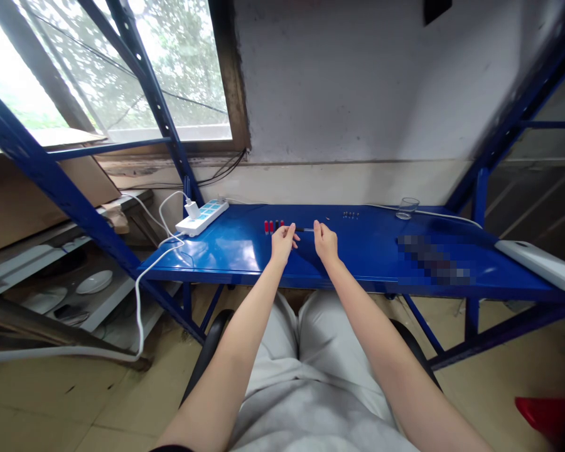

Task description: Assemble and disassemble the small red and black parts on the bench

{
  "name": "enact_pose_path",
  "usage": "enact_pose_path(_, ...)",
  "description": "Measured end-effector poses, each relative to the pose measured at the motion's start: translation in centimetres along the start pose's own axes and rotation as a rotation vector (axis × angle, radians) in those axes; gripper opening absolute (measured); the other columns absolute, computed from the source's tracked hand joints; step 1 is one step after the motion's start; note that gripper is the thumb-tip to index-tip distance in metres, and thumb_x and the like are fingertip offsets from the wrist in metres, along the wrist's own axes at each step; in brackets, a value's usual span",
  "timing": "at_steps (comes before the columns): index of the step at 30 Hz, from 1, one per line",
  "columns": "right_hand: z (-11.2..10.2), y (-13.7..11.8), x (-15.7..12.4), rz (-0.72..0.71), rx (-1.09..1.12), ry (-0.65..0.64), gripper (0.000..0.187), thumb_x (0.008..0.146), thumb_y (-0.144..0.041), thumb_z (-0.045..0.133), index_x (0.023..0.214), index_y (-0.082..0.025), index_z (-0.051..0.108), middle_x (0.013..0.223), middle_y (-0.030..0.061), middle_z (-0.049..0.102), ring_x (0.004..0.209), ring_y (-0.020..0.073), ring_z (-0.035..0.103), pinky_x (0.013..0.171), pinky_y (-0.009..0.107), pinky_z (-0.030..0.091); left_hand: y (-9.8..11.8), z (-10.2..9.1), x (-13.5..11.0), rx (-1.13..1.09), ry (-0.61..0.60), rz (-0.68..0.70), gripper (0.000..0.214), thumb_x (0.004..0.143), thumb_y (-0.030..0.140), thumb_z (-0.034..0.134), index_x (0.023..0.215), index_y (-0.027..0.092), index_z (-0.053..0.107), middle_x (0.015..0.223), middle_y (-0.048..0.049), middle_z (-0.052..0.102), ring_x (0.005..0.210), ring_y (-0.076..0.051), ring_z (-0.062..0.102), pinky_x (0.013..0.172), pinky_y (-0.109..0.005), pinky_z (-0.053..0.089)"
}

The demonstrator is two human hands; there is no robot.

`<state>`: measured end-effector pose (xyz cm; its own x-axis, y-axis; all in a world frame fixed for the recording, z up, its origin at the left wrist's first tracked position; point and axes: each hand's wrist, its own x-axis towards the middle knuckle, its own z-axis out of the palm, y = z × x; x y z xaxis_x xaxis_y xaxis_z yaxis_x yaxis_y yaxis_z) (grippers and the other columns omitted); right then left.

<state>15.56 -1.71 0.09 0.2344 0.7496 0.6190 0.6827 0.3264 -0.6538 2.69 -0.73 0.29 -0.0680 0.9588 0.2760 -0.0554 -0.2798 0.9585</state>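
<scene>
I have both hands out on the blue metal shelf (238, 254), and the step in hand looks like work on a thin dark rod (304, 230). The left hand (282, 243) pinches its dark end and the right hand (326, 243) pinches its pale end, so the rod spans the gap between them just above the surface. A piece this thin calls for a steady fingertip hold. Small red pieces (270, 226) stand just left of the grip, and tiny dark bits (351, 215) lie beyond it to the right. A glass (407, 207) sits farther right and a power strip (202, 217) well left. Behind the shelf are a pale wall (358, 81) and a window (169, 63).
</scene>
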Motion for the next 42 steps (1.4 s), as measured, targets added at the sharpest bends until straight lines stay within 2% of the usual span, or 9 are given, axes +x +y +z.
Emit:
enact_pose_path(5,-0.2,0.0,0.0,0.036,0.060,0.049,0.044,0.088,-0.053,0.026,0.061,-0.021,0.040,0.051,-0.0018,0.042,0.049,0.0127,0.040,0.052,0.025,0.026,0.0,-0.3,0.2,-0.066,0.106,-0.018,0.037,0.075,0.052,0.054,0.073,0.015,0.052,0.057,0.0018,0.056,0.037,-0.004,0.044,0.038,-0.017,0.032)
enact_pose_path(7,-0.3,0.0,0.0,0.051,0.100,0.047,0.042,0.087,-0.054,0.028,0.065,-0.021,0.042,0.054,-0.0018,0.045,0.052,0.0126,0.042,0.053,0.024,0.028,0.1,-0.3,0.1,-0.062,0.081,-0.036,0.037,0.071,0.051,0.058,0.072,0.015,0.053,0.057,0.0016,0.056,0.038,-0.004,0.044,0.038,-0.017,0.031)
enact_pose_path(9,-0.2,0.0,0.1,0.043,0.148,0.026,0.040,0.086,-0.054,0.031,0.069,-0.021,0.045,0.058,-0.0014,0.049,0.055,0.0126,0.045,0.055,0.024,0.031,0.2,-0.2,0.0,-0.044,0.003,-0.053,0.037,0.068,0.050,0.062,0.070,0.014,0.055,0.057,0.0006,0.057,0.038,-0.004,0.045,0.038,-0.017,0.031)
enact_pose_path(12,0.1,0.0,0.0,0.002,0.209,-0.049,0.037,0.084,-0.054,0.036,0.073,-0.020,0.047,0.063,-0.0005,0.053,0.058,0.0126,0.047,0.057,0.024,0.034,0.2,-0.1,-0.1,-0.037,-0.098,-0.055,0.036,0.066,0.049,0.064,0.069,0.013,0.057,0.057,-0.0007,0.059,0.039,-0.005,0.046,0.038,-0.018,0.031)
enact_pose_path(18,0.7,0.2,-0.1,-0.031,0.265,-0.238,0.037,0.082,-0.055,0.038,0.072,-0.020,0.048,0.063,-0.0005,0.053,0.057,0.0123,0.045,0.056,0.024,0.035,-0.1,-0.1,0.1,-0.047,-0.088,-0.057,0.036,0.067,0.048,0.063,0.076,0.013,0.061,0.057,-0.0004,0.059,0.038,-0.004,0.045,0.038,-0.018,0.031)
enact_pose_path(22,0.7,0.1,-0.1,-0.020,0.318,-0.292,0.039,0.080,-0.056,0.039,0.068,-0.020,0.047,0.060,-0.0016,0.049,0.055,0.0114,0.042,0.054,0.024,0.033,-0.3,-0.1,0.2,-0.034,-0.100,-0.045,0.036,0.069,0.046,0.062,0.081,0.012,0.064,0.055,0.0006,0.058,0.037,-0.004,0.044,0.038,-0.018,0.031)
enact_pose_path(33,0.9,0.2,0.3,0.020,0.392,-0.315,0.044,0.074,-0.060,0.045,0.068,-0.017,0.054,0.058,-0.0005,0.051,0.053,0.0113,0.042,0.052,0.025,0.034,-1.0,-0.1,0.3,0.061,-0.088,0.032,0.037,0.075,0.047,0.055,0.091,0.017,0.069,0.053,0.0044,0.049,0.035,-0.004,0.041,0.037,-0.018,0.032)
enact_pose_path(42,1.2,0.7,0.3,-0.016,0.363,-0.317,0.033,0.078,-0.047,0.042,0.075,-0.017,0.056,0.069,0.0035,0.059,0.064,0.0146,0.051,0.062,0.027,0.039,-1.0,-0.1,0.1,0.110,-0.095,0.058,0.038,0.077,0.046,0.052,0.097,0.018,0.068,0.059,0.0026,0.053,0.036,-0.003,0.041,0.036,-0.018,0.031)
